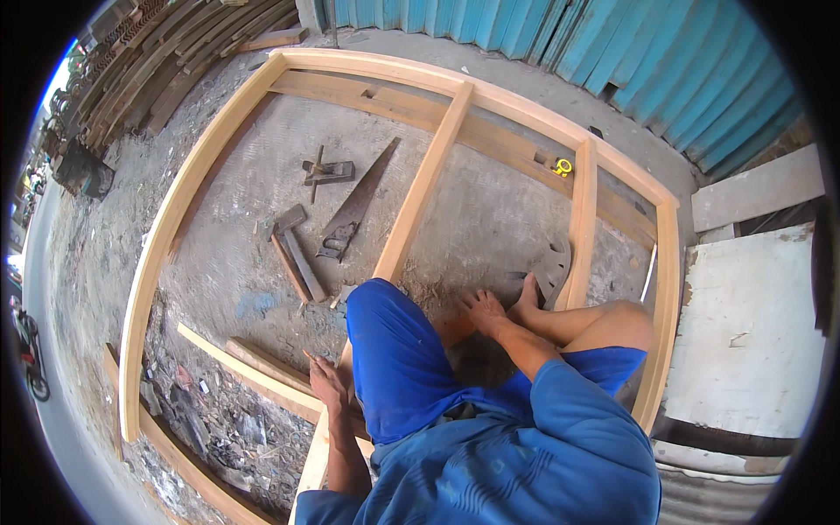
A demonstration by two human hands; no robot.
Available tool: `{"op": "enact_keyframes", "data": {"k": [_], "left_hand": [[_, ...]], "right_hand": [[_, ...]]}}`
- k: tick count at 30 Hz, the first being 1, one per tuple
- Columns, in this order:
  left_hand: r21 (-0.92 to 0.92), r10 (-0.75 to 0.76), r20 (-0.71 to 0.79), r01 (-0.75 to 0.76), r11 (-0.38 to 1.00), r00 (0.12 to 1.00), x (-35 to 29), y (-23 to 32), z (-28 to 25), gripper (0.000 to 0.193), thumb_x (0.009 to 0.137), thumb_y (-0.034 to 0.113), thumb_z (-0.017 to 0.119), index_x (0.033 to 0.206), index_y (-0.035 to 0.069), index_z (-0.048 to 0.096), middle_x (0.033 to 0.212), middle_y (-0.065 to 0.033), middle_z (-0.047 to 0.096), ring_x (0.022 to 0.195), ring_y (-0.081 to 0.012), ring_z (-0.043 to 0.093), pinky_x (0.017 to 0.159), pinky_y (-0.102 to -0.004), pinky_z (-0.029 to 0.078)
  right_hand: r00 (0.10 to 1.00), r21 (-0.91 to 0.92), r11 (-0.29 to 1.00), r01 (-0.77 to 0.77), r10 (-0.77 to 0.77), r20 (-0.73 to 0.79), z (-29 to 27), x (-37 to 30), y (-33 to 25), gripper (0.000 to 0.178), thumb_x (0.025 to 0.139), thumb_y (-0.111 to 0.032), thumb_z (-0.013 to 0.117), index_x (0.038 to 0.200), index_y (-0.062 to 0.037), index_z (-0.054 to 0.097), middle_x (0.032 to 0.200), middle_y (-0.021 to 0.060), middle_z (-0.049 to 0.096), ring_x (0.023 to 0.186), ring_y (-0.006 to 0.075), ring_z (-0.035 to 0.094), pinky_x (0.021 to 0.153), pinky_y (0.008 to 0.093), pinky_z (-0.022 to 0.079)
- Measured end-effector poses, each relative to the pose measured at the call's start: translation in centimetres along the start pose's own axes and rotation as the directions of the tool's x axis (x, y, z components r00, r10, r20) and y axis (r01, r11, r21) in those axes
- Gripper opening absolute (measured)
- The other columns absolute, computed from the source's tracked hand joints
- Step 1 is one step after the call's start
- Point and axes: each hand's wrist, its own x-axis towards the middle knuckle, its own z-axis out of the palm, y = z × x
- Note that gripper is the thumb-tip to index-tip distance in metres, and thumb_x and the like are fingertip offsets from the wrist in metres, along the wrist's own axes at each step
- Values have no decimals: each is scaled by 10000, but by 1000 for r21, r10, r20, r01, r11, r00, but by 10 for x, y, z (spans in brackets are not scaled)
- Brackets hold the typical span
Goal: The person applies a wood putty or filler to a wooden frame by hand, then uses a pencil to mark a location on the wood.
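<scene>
I sit cross-legged inside a large pale timber frame (192, 188) on the ground. My left hand (327, 383) is closed beside a timber, near the end of a thin wooden strip (254, 374). A small slim tip sticks out of its fingers, too small to name. My right hand (481, 311) rests low by my bare foot, fingers spread and holding nothing. Beyond my knee lie a handsaw (357, 203), a hand plane (329, 171), a hammer (287, 249) and a dark flat bar (304, 267), perhaps a chisel. A grey sandal (551, 271) lies by my foot.
A crossbar (426, 179) and a shorter one (583, 223) span the frame. A yellow tape measure (562, 167) sits on the far plank. Old boards (175, 61) are stacked far left. Blue corrugated metal (647, 70) stands behind. Debris (210, 429) lies near left; a motorbike (31, 354) is on the road.
</scene>
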Motion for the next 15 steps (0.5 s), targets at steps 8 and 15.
{"op": "enact_keyframes", "data": {"k": [8,15], "left_hand": [[-31,-28,5,28,999,1000,6,-4,3,477,1086,376,404,981,-13,660,903,-198,715,867,-399,678,802,-502,502],[-22,1,26,0,1000,1000,2,-1,6,497,1080,388,407,1002,-19,680,961,-199,736,923,-393,695,827,-498,514]], "right_hand": [[1000,295,955,-8,15,-20,-40,-1,1,1019,706,-47,798,1582,-155,289,1464,167,412,1295,433,483,1071,499,455],[976,380,911,-159,204,-81,-133,-34,36,1081,697,-92,809,1599,-138,215,1404,259,419,1277,474,500,1066,510,469]]}}
